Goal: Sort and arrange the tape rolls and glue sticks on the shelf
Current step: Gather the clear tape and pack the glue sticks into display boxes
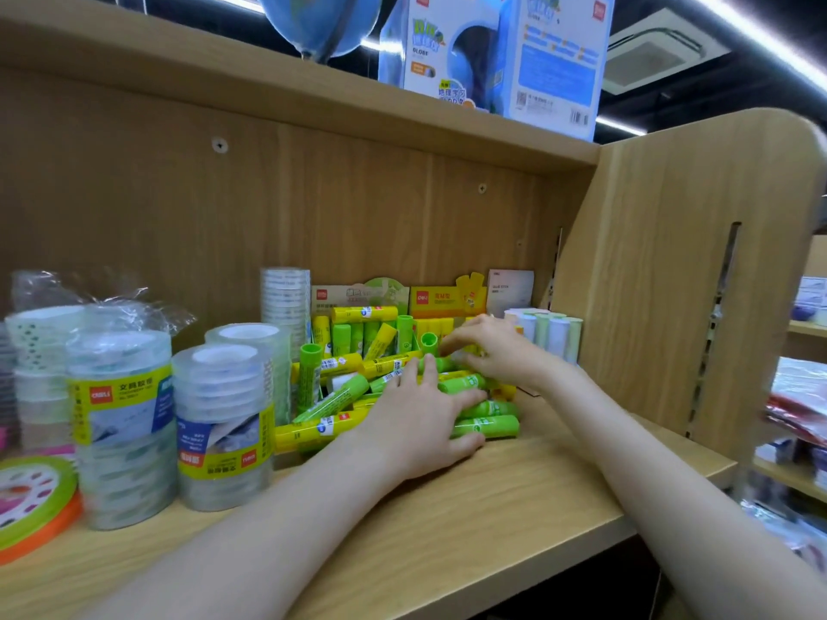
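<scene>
Shelf [514, 507] of pale wood, back panel behind. At 9 o'clock edge, flat green-and-orange tape reels [31, 503]; behind them a patterned tape stack [42, 351] in crinkled wrap. Next right, two wrapped columns of clear tape rolls [123, 422] and [223, 422], upright, axes vertical; a third [255, 346] and a taller one [286, 302] behind. Centre: glue sticks [340, 387], green and yellow, jumbled; most lie flat with long axes running 9-to-3 o'clock, some tilted, a few upright with caps at 12. Display boxes [429, 297] stand behind the heap. Left hand [420, 422] rests on the pile, fingers straight and spread toward 2 o'clock. Right hand [492, 346] reaches in from 4 o'clock, fingertips curled into the sticks; grip blurred, cannot tell. Pastel glue sticks [555, 333] upright just beside it. Globe box [505, 55] on top shelf
</scene>
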